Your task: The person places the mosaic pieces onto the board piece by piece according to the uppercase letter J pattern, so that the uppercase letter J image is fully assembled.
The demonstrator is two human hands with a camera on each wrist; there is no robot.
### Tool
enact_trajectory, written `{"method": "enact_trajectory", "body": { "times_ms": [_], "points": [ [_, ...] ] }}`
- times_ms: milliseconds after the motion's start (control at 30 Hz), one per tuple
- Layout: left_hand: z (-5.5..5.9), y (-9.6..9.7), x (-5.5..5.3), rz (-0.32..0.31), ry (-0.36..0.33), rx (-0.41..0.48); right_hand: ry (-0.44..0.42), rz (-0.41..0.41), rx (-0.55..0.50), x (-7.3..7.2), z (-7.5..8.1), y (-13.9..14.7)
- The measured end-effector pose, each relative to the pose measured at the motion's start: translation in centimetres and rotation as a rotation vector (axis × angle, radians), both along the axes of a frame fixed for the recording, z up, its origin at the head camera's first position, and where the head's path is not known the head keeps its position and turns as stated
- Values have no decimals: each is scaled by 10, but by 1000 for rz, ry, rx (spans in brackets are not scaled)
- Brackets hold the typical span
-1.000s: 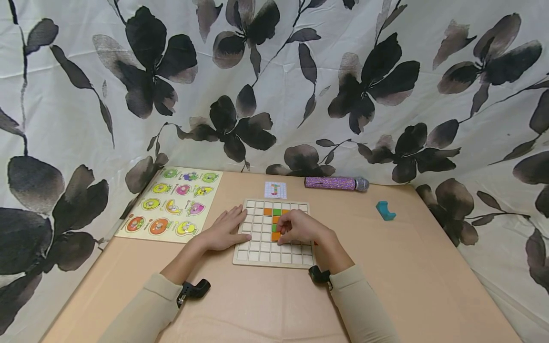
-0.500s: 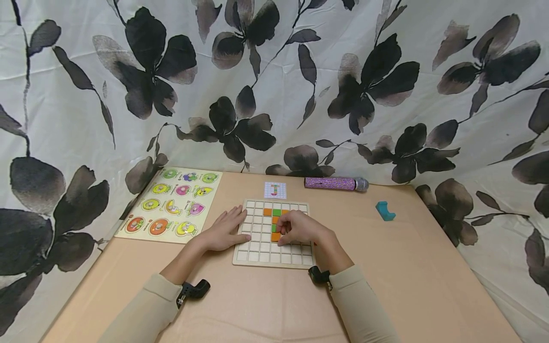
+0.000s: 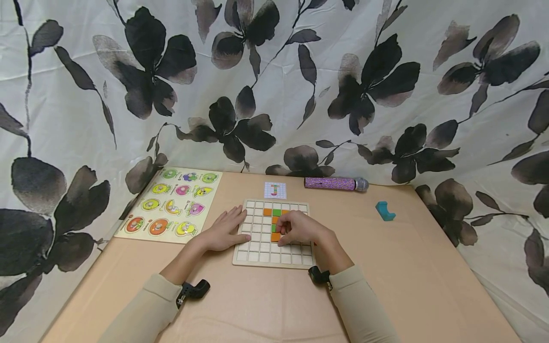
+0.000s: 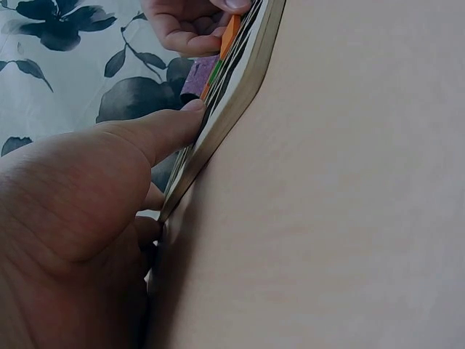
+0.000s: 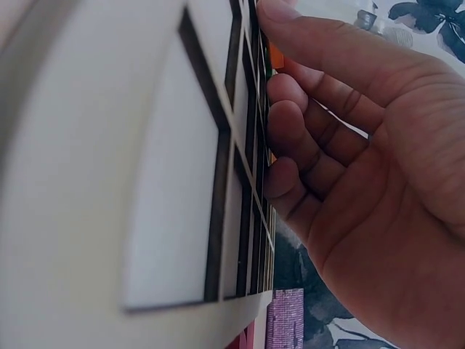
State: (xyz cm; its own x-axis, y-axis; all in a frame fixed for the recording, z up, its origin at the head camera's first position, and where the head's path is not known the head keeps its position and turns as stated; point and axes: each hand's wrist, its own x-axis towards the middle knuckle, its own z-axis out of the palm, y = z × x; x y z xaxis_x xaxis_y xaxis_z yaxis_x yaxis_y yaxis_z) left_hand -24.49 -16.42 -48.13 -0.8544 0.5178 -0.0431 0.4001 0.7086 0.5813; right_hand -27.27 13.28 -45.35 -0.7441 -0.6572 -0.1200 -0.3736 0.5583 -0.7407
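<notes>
A pale wooden grid board (image 3: 257, 257) lies on the table, with orange and green square tiles set in its upper cells. My left hand (image 3: 224, 229) rests at its left side, fingers straight along the edge and thumb on the grid, as the left wrist view shows. Over the board's right half is my right hand (image 3: 302, 226), fingers curled and covering several cells. Its thumb and forefinger pinch an orange tile (image 4: 230, 33), which stands out from the board in the left wrist view. Between those fingers the tile (image 5: 276, 57) shows only partly.
A small pattern card (image 3: 275, 190) lies behind the board, and a glittery purple microphone (image 3: 330, 184) behind to the right. On the left is a fruit picture sheet (image 3: 173, 205). A blue angled piece (image 3: 385, 211) lies far right. A floral cloth (image 3: 266, 90) hangs behind the table.
</notes>
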Motion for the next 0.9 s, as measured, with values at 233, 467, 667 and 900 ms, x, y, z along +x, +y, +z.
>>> {"method": "enact_trajectory", "body": {
  "times_ms": [233, 467, 667, 900],
  "points": [
    [0, 0, 0, 0, 0, 2, -3, 0, -5, 0, 1, 0],
    [-4, -1, -2, -3, 25, -15, 89, -40, -36, -3, 0, 0],
    [-4, 0, -2, -1, 21, -10, 163, -110, -80, -5, 6, 9],
    [-4, 0, -2, -3, 22, -15, 163, -197, -87, -4, 19, 23]
  ]
}}
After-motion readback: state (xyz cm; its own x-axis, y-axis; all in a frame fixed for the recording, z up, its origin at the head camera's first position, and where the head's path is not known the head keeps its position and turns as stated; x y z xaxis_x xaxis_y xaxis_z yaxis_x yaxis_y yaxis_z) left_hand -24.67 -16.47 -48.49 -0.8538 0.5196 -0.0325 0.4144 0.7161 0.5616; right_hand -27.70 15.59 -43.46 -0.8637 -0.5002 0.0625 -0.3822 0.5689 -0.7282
